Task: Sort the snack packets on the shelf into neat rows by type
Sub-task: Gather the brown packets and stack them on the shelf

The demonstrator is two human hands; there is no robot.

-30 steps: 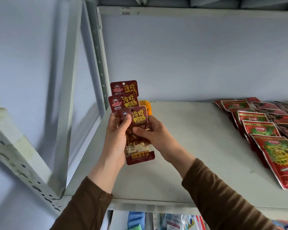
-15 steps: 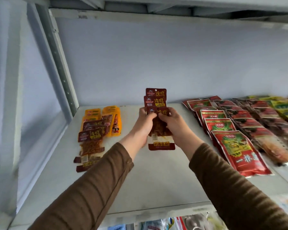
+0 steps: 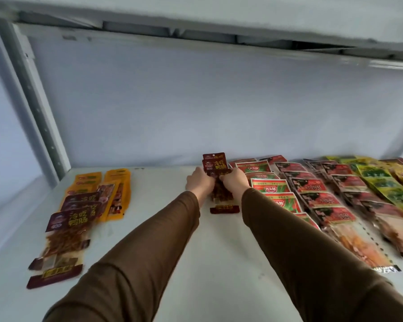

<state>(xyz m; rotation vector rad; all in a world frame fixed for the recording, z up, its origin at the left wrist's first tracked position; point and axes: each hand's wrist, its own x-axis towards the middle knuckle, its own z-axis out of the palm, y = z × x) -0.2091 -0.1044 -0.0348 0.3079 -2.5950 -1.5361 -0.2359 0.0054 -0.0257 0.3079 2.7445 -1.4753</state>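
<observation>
Left hand (image 3: 199,182) and right hand (image 3: 234,181) pinch a fanned stack of maroon packets (image 3: 215,165), its middle hidden behind the fingers. Just right: red-green packets (image 3: 269,185). Well left: orange packets (image 3: 116,180) on the shelf (image 3: 163,228).

- Shelf board (image 3: 163,240): smooth, matt, pale grey-white painted surface; looks like coated metal.
- Upright post (image 3: 36,108): pale painted metal, perforated with a column of holes, matt finish.
- Back wall (image 3: 196,108): flat, matt, pale blue-grey.
- Dark red packets (image 3: 215,166), held in both hands: glossy plastic film, printed header, clear lower window.
- Orange packets (image 3: 116,180): smooth plastic film with slight sheen.
- Red-and-green packets (image 3: 271,185): glossy printed plastic film, reflective highlights.
- Yellow-green packets (image 3: 377,173): shiny plastic film, lightly crinkled.
- Sleeves (image 3: 149,247): brown cloth, matt, soft-looking weave.
</observation>
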